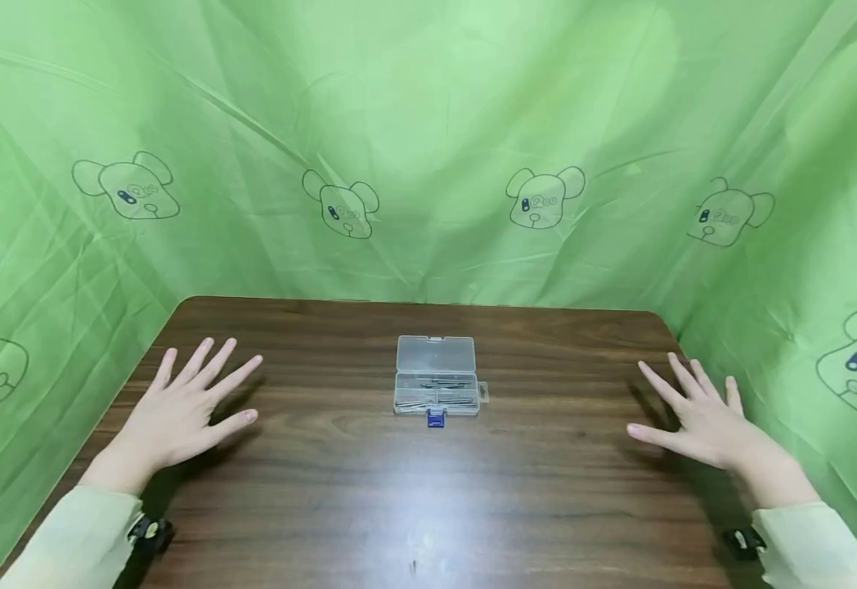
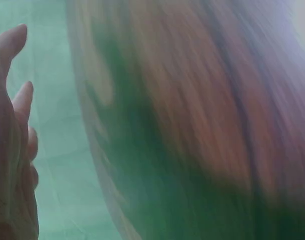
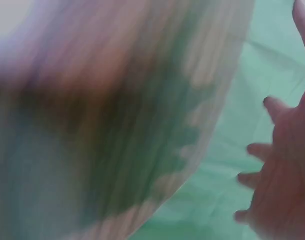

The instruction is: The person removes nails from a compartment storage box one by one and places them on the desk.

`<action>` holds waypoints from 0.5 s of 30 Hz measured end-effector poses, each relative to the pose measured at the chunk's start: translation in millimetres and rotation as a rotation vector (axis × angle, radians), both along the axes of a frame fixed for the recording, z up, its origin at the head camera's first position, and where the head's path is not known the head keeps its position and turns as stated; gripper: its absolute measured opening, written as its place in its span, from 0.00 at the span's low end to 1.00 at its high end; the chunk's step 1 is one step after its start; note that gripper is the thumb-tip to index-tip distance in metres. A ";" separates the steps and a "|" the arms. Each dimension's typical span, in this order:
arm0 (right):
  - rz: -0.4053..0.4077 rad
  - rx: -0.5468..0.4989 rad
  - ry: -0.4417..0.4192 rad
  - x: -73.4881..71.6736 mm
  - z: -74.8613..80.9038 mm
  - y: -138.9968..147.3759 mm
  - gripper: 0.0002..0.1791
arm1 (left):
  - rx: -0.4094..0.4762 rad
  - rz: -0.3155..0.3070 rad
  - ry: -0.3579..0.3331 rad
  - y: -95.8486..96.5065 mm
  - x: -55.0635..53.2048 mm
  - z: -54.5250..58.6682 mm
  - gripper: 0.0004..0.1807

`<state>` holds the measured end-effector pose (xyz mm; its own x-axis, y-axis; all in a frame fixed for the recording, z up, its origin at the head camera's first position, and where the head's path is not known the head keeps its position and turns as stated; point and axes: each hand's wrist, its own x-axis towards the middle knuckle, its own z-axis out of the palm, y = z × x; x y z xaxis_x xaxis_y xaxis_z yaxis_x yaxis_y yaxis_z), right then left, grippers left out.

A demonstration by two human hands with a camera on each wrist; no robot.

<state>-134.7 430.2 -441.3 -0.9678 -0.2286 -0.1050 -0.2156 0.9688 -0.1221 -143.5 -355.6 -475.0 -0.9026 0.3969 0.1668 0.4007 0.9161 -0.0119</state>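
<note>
In the head view, a small clear plastic box [image 1: 436, 354] sits near the middle of the table, its lid tipped back and a blue latch [image 1: 436, 419] at its front. Several thin metal pieces [image 1: 449, 402] lie in its compartments, too small to make out in kind. My left hand [image 1: 181, 409] is spread over the table's left side, fingers straight and holding nothing. On the right side, my right hand [image 1: 708, 421] has its fingers fanned out with nothing in them. Both hands are well apart from the box. Each wrist view shows the hand's palm side and its shadow.
The dark wooden table [image 1: 325, 491] has rounded back corners. Green cloth [image 1: 428, 123] with printed bear-like heads hangs behind it and along both sides. A clear hanging tab [image 1: 483, 392] sticks out from the box's right side. Bright glare lies on the table's front middle.
</note>
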 end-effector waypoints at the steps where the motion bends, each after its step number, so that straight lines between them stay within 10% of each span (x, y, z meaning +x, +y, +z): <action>1: -0.014 -0.015 -0.020 -0.9 2.3 -5.1 0.60 | 0.014 0.005 -0.010 5.7 -2.0 0.7 0.48; 8: -0.045 -0.179 -0.125 -8.7 13.8 -52.1 0.52 | 0.190 0.004 -0.093 52.7 -15.4 9.3 0.49; 15: 0.015 -0.360 -0.101 -25.7 -6.2 -100.2 0.47 | 0.468 -0.061 -0.162 106.8 -29.7 0.6 0.49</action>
